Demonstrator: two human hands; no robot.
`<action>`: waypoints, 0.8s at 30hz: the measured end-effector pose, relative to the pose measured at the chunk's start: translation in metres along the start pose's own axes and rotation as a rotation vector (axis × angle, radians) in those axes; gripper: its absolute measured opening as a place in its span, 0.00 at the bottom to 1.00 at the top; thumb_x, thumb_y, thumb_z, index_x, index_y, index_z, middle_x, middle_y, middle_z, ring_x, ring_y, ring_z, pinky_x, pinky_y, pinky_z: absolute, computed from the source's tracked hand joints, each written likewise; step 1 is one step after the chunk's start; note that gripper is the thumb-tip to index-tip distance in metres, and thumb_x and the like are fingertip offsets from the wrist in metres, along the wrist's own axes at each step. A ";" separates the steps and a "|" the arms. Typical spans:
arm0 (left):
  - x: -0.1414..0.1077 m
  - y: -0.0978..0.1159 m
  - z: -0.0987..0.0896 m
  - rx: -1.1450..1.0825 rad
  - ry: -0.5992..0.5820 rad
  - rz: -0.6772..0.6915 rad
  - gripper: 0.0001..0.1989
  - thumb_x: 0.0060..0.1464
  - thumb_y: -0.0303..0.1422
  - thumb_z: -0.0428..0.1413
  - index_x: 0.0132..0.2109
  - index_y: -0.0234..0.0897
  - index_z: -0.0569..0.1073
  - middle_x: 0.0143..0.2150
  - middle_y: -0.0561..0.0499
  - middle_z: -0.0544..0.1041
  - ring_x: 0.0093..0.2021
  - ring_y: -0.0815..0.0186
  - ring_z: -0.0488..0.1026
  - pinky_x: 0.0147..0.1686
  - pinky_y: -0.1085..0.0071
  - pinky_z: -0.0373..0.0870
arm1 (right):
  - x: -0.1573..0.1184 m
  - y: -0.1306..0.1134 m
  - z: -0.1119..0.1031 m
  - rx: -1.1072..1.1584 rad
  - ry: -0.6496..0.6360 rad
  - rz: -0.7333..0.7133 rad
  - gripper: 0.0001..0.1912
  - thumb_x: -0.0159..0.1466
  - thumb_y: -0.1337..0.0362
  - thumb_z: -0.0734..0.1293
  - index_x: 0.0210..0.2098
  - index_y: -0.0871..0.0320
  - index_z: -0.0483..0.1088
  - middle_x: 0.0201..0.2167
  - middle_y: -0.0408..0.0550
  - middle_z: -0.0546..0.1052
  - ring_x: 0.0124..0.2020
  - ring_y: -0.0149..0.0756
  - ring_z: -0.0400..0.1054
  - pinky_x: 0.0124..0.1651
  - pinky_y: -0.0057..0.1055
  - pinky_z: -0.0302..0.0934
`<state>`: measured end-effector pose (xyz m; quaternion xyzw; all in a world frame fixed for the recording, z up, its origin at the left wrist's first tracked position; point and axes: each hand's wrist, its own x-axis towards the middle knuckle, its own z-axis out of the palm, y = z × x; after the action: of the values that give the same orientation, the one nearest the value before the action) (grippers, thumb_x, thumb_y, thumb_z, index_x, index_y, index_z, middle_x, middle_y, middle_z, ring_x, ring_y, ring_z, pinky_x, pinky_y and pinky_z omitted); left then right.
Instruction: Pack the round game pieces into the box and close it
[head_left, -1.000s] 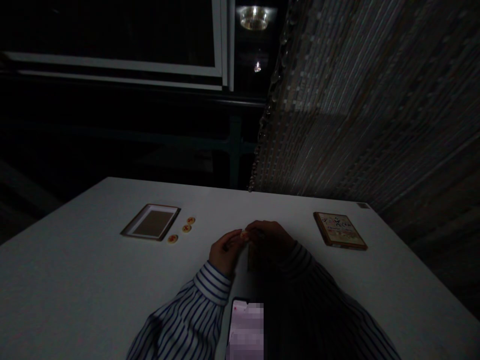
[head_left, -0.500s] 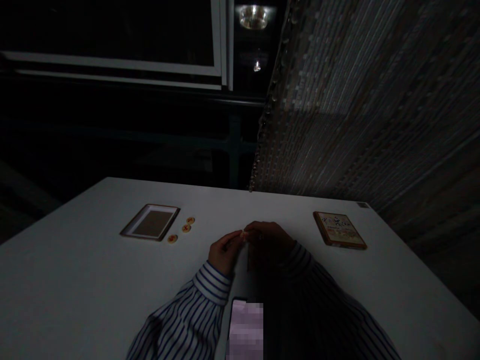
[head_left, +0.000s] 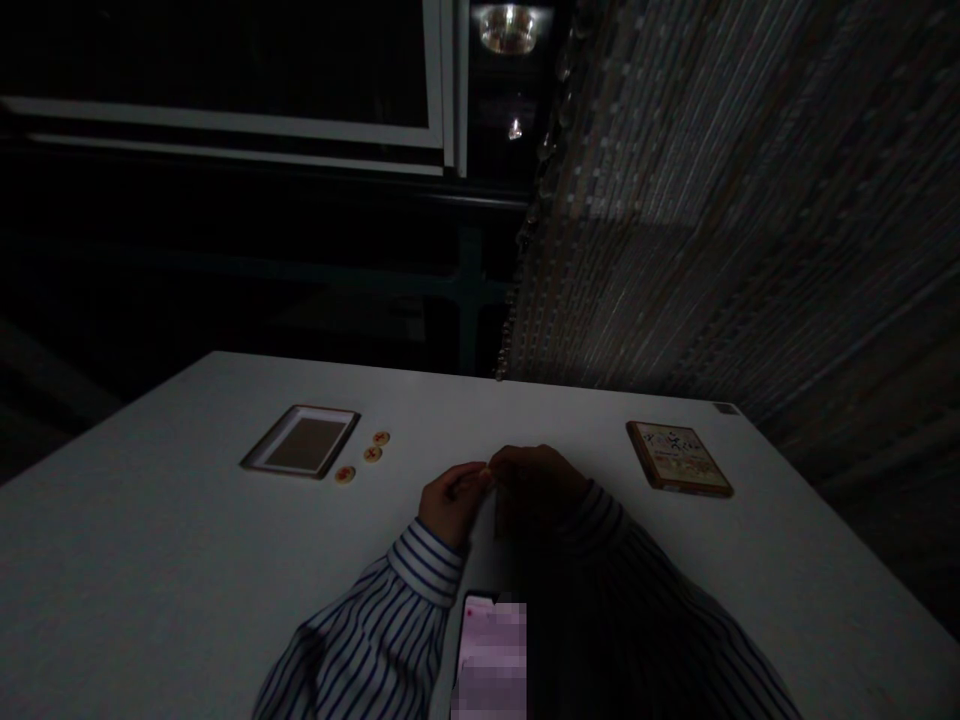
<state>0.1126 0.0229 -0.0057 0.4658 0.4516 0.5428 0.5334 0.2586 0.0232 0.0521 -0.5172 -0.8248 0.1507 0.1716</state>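
Note:
My left hand point(head_left: 452, 503) and my right hand point(head_left: 541, 482) meet above the middle of the table, fingertips pinched together. Between them shows a sliver of a small yellowish piece point(head_left: 488, 471), mostly covered by fingers; its colour resembles the chess pieces. Deep shadow hides the right palm and a dark shape under it. To the left lie three round Chinese chess pieces with red marks: a far one point(head_left: 381, 438), a middle one point(head_left: 372, 454) and a near one point(head_left: 345, 475). Beside them rests an open shallow box tray point(head_left: 259, 460).
A box lid with printed picture and writing point(head_left: 679, 458) lies on the right of the white table point(head_left: 187, 560). A lit phone point(head_left: 487, 640), partly blurred out, is between my forearms. Beaded string curtains point(head_left: 637, 200) hang behind the table's right half.
Both hands stay together in nearly the same place. The pale piece between the fingertips shows less than before. The tray, lid and loose chess pieces have not moved.

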 end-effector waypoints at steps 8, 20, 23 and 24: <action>0.000 0.002 -0.002 -0.001 -0.014 -0.015 0.11 0.38 0.34 0.59 0.31 0.32 0.75 0.26 0.49 0.78 0.28 0.66 0.74 0.31 0.73 0.71 | 0.001 -0.014 -0.008 -0.214 -0.130 0.006 0.11 0.59 0.64 0.59 0.39 0.57 0.68 0.33 0.48 0.75 0.32 0.35 0.69 0.32 0.27 0.58; 0.002 0.000 -0.002 -0.011 -0.031 -0.001 0.12 0.42 0.36 0.57 0.34 0.33 0.76 0.33 0.47 0.78 0.35 0.63 0.74 0.38 0.70 0.71 | 0.007 -0.017 -0.009 -0.329 -0.134 -0.036 0.18 0.63 0.54 0.52 0.36 0.56 0.68 0.34 0.48 0.75 0.34 0.35 0.68 0.33 0.28 0.54; 0.004 -0.004 -0.003 -0.032 0.001 -0.034 0.14 0.41 0.37 0.58 0.35 0.32 0.75 0.33 0.46 0.78 0.35 0.63 0.74 0.37 0.70 0.71 | 0.008 -0.018 -0.009 -0.341 -0.150 -0.037 0.18 0.63 0.55 0.52 0.33 0.56 0.69 0.32 0.48 0.75 0.33 0.34 0.67 0.31 0.27 0.52; 0.004 -0.005 -0.003 -0.031 0.010 -0.046 0.13 0.40 0.36 0.58 0.34 0.33 0.75 0.32 0.46 0.78 0.34 0.64 0.74 0.36 0.70 0.71 | 0.008 -0.017 -0.009 -0.341 -0.151 -0.042 0.18 0.63 0.55 0.52 0.33 0.56 0.69 0.31 0.48 0.75 0.32 0.34 0.67 0.31 0.27 0.52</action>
<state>0.1102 0.0273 -0.0108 0.4442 0.4563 0.5398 0.5505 0.2452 0.0241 0.0682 -0.5088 -0.8595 0.0436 0.0219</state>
